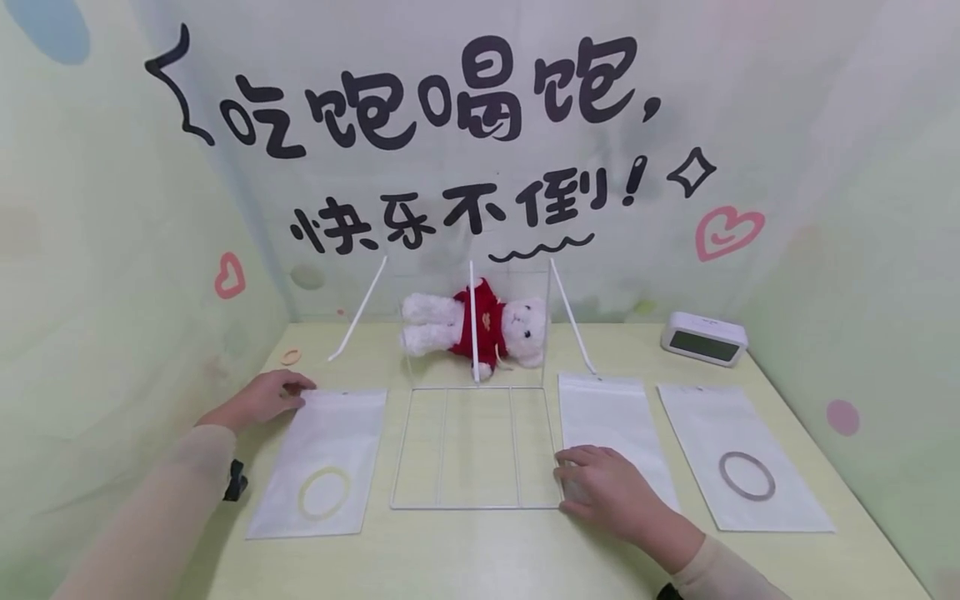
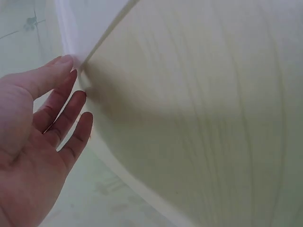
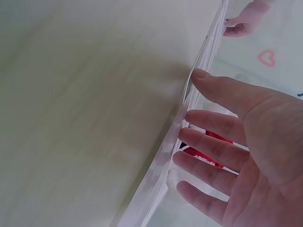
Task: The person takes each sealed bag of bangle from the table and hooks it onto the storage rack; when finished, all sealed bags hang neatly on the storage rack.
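Observation:
At the left, a flat white zip bag [image 1: 337, 425] lies on the table, with a pale yellow ring [image 1: 302, 498] showing near its bottom. My left hand [image 1: 264, 398] pinches its upper left corner between thumb and index finger; the other fingers hang loose below in the left wrist view. A white wire rack [image 1: 476, 507] with slanting upright prongs stands in the middle. My right hand [image 1: 611, 492] is at the rack's right side, over another white zip bag [image 1: 607, 408]. In the right wrist view its fairly straight fingers [image 3: 208, 144] and thumb rest along the bag's edge.
Farther right lies a third white bag [image 1: 712, 417] with a grey ring [image 1: 725, 479]. Behind the rack a white plush toy [image 1: 525, 329] in red lies on its side. A digital clock [image 1: 703, 340] stands back right; a small orange ring [image 1: 285, 359] lies back left.

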`<state>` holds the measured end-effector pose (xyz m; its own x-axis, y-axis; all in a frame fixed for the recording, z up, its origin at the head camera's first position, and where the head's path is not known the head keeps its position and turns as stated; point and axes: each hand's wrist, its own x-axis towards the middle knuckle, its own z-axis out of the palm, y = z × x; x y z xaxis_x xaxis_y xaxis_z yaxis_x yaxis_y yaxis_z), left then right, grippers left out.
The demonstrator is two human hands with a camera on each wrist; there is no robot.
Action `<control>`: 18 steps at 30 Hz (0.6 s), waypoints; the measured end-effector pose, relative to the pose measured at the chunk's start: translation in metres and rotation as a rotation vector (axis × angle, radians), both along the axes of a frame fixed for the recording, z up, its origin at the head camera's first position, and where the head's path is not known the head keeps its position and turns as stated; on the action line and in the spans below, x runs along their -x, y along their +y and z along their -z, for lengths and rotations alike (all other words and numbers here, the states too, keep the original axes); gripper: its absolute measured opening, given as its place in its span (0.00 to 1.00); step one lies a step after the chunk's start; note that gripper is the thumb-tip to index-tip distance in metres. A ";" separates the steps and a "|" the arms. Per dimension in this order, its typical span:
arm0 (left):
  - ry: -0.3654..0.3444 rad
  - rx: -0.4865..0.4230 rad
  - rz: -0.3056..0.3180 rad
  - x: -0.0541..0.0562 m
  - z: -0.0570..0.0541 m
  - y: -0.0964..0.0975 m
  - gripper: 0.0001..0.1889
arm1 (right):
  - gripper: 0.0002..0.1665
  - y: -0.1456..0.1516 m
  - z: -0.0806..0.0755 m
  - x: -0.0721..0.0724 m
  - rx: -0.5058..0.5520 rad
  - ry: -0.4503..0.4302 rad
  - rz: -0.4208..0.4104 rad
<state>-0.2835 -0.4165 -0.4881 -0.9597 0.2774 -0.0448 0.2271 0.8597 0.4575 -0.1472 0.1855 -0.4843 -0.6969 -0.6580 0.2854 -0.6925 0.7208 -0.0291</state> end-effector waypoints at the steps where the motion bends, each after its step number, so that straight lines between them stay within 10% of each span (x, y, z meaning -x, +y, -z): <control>1: 0.004 0.002 -0.009 0.001 0.001 0.000 0.14 | 0.22 0.000 0.000 0.000 -0.002 0.003 0.000; 18: 0.068 -0.070 -0.111 -0.018 -0.014 0.009 0.09 | 0.21 0.001 -0.003 -0.001 -0.001 0.004 -0.004</control>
